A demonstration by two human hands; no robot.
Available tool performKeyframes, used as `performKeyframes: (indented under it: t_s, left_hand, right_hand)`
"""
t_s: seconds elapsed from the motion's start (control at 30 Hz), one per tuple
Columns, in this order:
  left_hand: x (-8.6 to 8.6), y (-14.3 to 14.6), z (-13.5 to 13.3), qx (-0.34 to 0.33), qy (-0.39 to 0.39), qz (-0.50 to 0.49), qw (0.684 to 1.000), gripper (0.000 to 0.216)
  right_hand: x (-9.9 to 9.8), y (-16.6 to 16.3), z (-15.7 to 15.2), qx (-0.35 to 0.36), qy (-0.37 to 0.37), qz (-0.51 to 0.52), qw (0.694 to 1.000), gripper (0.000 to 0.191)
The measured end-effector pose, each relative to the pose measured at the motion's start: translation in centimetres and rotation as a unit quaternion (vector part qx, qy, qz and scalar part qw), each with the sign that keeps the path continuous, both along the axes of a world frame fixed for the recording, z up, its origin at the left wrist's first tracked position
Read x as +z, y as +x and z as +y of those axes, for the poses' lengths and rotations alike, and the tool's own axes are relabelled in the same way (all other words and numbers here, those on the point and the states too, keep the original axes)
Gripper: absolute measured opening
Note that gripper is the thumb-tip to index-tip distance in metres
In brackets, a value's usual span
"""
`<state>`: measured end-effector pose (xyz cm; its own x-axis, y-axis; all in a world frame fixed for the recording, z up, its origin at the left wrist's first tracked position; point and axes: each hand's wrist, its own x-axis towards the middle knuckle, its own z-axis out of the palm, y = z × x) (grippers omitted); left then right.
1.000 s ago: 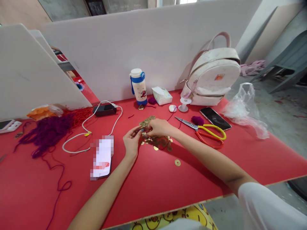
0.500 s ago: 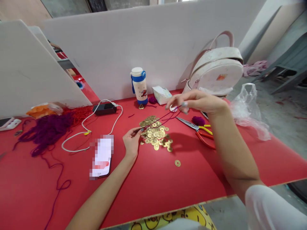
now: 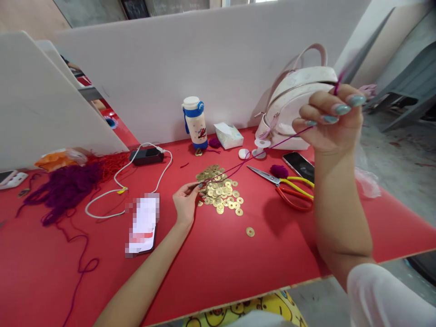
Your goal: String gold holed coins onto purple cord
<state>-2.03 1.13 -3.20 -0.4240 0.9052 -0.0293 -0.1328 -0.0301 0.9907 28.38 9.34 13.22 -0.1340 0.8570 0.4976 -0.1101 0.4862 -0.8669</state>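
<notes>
My left hand (image 3: 185, 200) pinches one end of a dark purple cord (image 3: 264, 152) at the left side of a heap of brass coins with holes (image 3: 218, 190). Up at the right, in front of a white backpack (image 3: 289, 109), my right hand (image 3: 335, 118) is closed around the cord's other part, fingers curled and nails facing me. Between the two hands the cord runs taut and slanting, with a looser strand hanging beside it. A single coin (image 3: 250, 231) lies apart, nearer the table's front.
Scissors (image 3: 281, 182), a small purple yarn ball (image 3: 279, 170) and a dark phone (image 3: 299, 165) lie right of the coins. Behind stand a bottle (image 3: 196, 122) and a tissue pack (image 3: 229, 136). At left are a lit phone (image 3: 145, 222), white cable (image 3: 102, 215) and purple yarn (image 3: 64, 188).
My right hand has risen and moved right, drawing the cord out longer and straighter. My left hand keeps its pinch beside the coins. The spool and dark phone have come into fuller view.
</notes>
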Motion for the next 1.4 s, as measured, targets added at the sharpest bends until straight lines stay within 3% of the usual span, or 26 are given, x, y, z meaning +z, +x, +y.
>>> performKeyframes:
  t_s: [0.1,0.17,0.3,0.4,0.47,0.53,0.67,0.8,0.87,1.07,1.4]
  left_hand:
    - [0.0,0.0,0.1,0.002,0.006,0.0,1.0,0.022]
    - [0.0,0.0,0.0,0.0,0.009,-0.005,1.0,0.022]
    - [0.1,0.0,-0.1,-0.015,-0.008,-0.02,1.0,0.024]
    - [0.2,0.0,-0.2,-0.013,-0.011,-0.013,1.0,0.023]
    - [0.3,0.0,-0.2,-0.01,-0.008,-0.014,1.0,0.023]
    - [0.3,0.0,-0.1,-0.005,-0.003,-0.022,1.0,0.024]
    - [0.3,0.0,0.0,-0.003,-0.005,-0.047,0.999,0.028]
    - [0.4,0.1,0.0,-0.02,-0.011,-0.058,0.998,0.031]
    - [0.4,0.1,-0.1,-0.029,-0.006,-0.054,0.998,0.03]
    - [0.3,0.1,-0.1,-0.047,0.005,-0.047,0.998,0.028]
    - [0.6,0.2,-0.4,-0.067,0.004,-0.042,0.997,0.027]
  right_hand:
    - [-0.3,-0.2,-0.1,-0.005,-0.006,-0.021,1.0,0.034]
    - [-0.4,-0.5,-0.2,0.033,-0.02,-0.053,0.998,0.032]
    - [-0.2,-2.0,-0.1,0.205,-0.082,-0.147,0.964,0.056]
    - [-0.7,-3.9,0.4,0.296,-0.111,-0.228,0.921,0.042]
    - [-1.7,-5.5,0.9,0.301,-0.11,-0.276,0.906,0.022]
    - [-3.2,-7.1,1.4,0.308,-0.099,-0.31,0.894,0.014]
    - [-6.3,-9.8,2.2,0.318,-0.095,-0.352,0.875,0.015]
    - [-8.1,-11.1,2.4,0.358,-0.103,-0.361,0.855,0.024]
    - [-8.6,-11.4,2.4,0.362,-0.103,-0.357,0.855,0.024]
    - [-9.0,-11.8,2.4,0.287,-0.087,-0.35,0.887,0.017]
    - [-9.7,-12.5,2.2,0.318,-0.102,-0.29,0.897,0.021]
